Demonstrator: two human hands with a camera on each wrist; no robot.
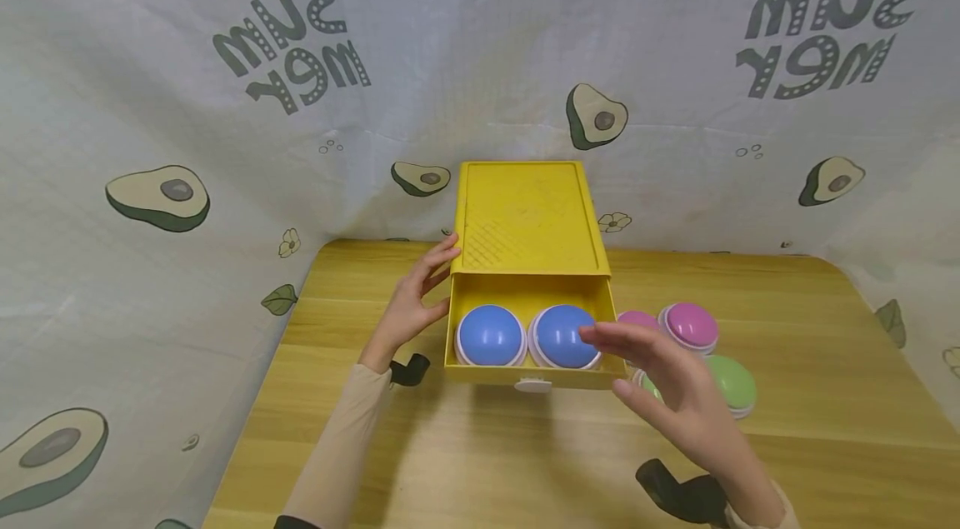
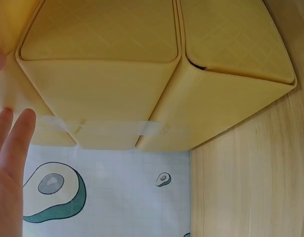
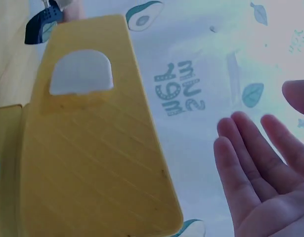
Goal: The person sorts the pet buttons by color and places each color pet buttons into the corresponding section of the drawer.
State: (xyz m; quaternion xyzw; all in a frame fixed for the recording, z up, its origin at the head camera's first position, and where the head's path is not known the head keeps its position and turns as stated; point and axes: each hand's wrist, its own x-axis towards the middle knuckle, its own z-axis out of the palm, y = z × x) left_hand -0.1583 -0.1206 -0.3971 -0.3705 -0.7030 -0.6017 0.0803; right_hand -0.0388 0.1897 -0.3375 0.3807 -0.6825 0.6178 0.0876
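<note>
A yellow drawer box (image 1: 531, 217) stands at the back of the table with its drawer pulled out. Two blue domed round pieces (image 1: 491, 336) with white rims sit side by side in the drawer. My left hand (image 1: 405, 308) touches the box's left side with spread fingers. Over the drawer's front right corner hovers my right hand (image 1: 686, 396), thumb apart from the fingers, holding nothing; its fingertips overlap the right blue piece (image 1: 562, 336) in the head view. The right wrist view shows the drawer front (image 3: 97, 158) and its white handle (image 3: 82, 71).
Two pink domed pieces (image 1: 692, 324) and two green ones (image 1: 731, 383) lie right of the box on the wooden table (image 1: 810, 362), partly behind my right hand. A white cloth (image 1: 487, 54) printed with avocados hangs behind the table.
</note>
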